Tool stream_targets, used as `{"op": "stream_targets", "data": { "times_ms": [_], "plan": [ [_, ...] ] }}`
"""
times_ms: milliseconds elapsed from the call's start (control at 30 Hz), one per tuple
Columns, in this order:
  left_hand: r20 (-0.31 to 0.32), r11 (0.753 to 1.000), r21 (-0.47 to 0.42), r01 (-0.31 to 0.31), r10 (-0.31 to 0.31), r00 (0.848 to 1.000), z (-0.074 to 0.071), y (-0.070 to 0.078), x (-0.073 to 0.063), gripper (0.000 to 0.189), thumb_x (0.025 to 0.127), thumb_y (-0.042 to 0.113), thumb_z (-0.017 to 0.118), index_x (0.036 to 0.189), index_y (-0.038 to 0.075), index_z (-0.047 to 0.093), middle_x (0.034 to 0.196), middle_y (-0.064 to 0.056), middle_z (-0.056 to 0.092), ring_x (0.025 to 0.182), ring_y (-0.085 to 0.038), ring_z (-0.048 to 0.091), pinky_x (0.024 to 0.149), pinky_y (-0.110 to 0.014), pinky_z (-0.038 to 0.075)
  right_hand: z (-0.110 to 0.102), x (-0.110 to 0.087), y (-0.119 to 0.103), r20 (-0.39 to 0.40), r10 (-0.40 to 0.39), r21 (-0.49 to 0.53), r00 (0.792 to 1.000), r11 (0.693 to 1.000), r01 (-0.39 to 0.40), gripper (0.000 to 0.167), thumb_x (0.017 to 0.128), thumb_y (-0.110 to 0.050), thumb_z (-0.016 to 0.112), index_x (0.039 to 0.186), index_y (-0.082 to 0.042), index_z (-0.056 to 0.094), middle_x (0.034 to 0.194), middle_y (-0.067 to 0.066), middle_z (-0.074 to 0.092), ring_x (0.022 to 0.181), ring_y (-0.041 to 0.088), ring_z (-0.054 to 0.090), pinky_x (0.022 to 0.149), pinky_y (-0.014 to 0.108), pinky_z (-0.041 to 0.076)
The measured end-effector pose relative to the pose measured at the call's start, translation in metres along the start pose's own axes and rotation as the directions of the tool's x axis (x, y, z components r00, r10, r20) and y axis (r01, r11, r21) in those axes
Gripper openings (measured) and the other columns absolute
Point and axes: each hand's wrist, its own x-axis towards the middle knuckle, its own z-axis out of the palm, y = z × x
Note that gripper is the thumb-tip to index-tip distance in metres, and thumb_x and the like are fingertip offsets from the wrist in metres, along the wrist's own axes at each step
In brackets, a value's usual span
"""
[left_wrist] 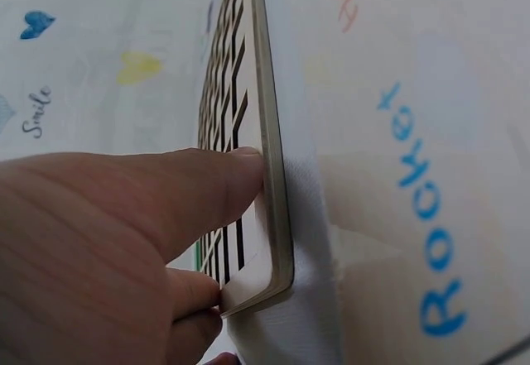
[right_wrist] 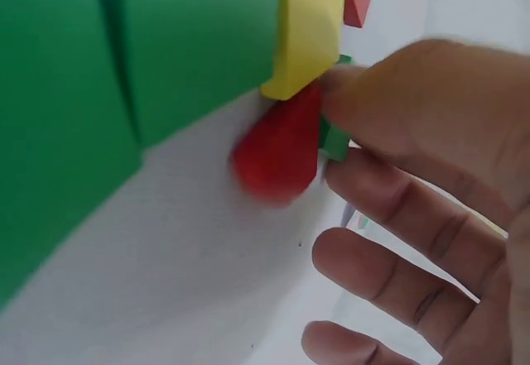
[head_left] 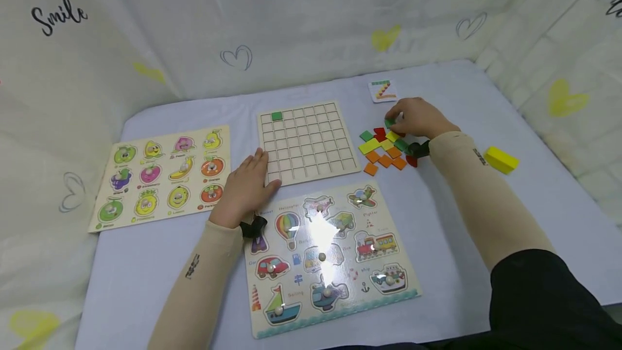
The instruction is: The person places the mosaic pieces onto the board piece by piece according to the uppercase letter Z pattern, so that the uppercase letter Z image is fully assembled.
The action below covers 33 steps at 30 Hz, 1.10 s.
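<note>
A wooden grid board lies at the table's middle, one green square tile set in its top row. My left hand rests on the board's near left corner; in the left wrist view the thumb presses the grid face by its edge. Over at the right, my right hand is at the far side of a loose pile of coloured tiles. Its thumb and forefinger pinch a green tile. A red tile and a yellow tile lie close to those fingertips.
Behind the pile lies a pattern card. A yellow block sits right of the right forearm. The fruit puzzle board is at left, and a vehicle puzzle board with knobs lies in front. Orange tiles are at the pile's near side.
</note>
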Motion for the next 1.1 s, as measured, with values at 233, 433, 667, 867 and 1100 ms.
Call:
{"op": "stream_targets", "data": {
  "times_ms": [233, 433, 667, 867, 1100],
  "plan": [
    [-0.009, 1.000, -0.001, 0.000, 0.000, 1.000, -0.002, -0.002, -0.001, 0.085, 0.103, 0.045, 0.059, 0.165, 0.002, 0.020, 0.175, -0.016, 0.015, 0.161, -0.042, 0.022, 0.124, -0.065, 0.030, -0.001, 0.005, -0.001, -0.006, -0.001, 0.000, 1.000, 1.000, 0.001, 0.037, 0.099, -0.024, 0.067, 0.130, -0.005, 0.072, 0.144, 0.023, 0.058, 0.113, 0.036, 0.051, 0.103, 0.055, 0.046],
    [0.010, 1.000, -0.008, 0.014, -0.014, 1.000, -0.004, 0.000, -0.002, 0.087, 0.102, 0.047, 0.060, 0.166, 0.004, 0.019, 0.175, -0.014, 0.014, 0.162, -0.040, 0.020, 0.124, -0.065, 0.030, 0.003, 0.012, -0.009, -0.020, -0.033, -0.001, 0.999, 0.999, 0.033, 0.036, 0.098, -0.027, 0.069, 0.127, -0.007, 0.073, 0.138, 0.019, 0.062, 0.108, 0.033, 0.052, 0.094, 0.048, 0.048],
    [0.022, 1.000, -0.008, 0.018, -0.018, 1.000, -0.002, 0.001, 0.001, 0.087, 0.103, 0.048, 0.059, 0.166, 0.005, 0.018, 0.176, -0.012, 0.013, 0.162, -0.039, 0.020, 0.124, -0.064, 0.030, 0.003, 0.022, -0.028, -0.049, -0.126, 0.011, 0.991, 0.992, 0.126, 0.035, 0.098, -0.025, 0.070, 0.128, -0.008, 0.073, 0.143, 0.019, 0.062, 0.108, 0.039, 0.064, 0.096, 0.052, 0.054],
    [0.025, 1.000, 0.001, 0.019, -0.019, 1.000, -0.002, 0.000, 0.001, 0.087, 0.103, 0.049, 0.058, 0.167, 0.006, 0.017, 0.176, -0.011, 0.012, 0.162, -0.038, 0.019, 0.125, -0.064, 0.029, 0.007, 0.042, -0.058, -0.063, -0.246, 0.004, 0.967, 0.969, 0.246, 0.033, 0.099, -0.020, 0.069, 0.128, -0.006, 0.074, 0.136, 0.019, 0.066, 0.122, 0.037, 0.060, 0.106, 0.056, 0.049],
    [0.027, 1.000, 0.005, 0.021, -0.021, 0.999, -0.002, -0.001, -0.001, 0.086, 0.104, 0.050, 0.057, 0.167, 0.008, 0.016, 0.176, -0.010, 0.011, 0.163, -0.038, 0.018, 0.126, -0.062, 0.028, 0.017, 0.064, -0.103, -0.073, -0.300, 0.028, 0.951, 0.953, 0.302, 0.030, 0.099, -0.020, 0.070, 0.126, -0.007, 0.075, 0.132, 0.017, 0.068, 0.127, 0.035, 0.058, 0.109, 0.053, 0.048]
  ]
}}
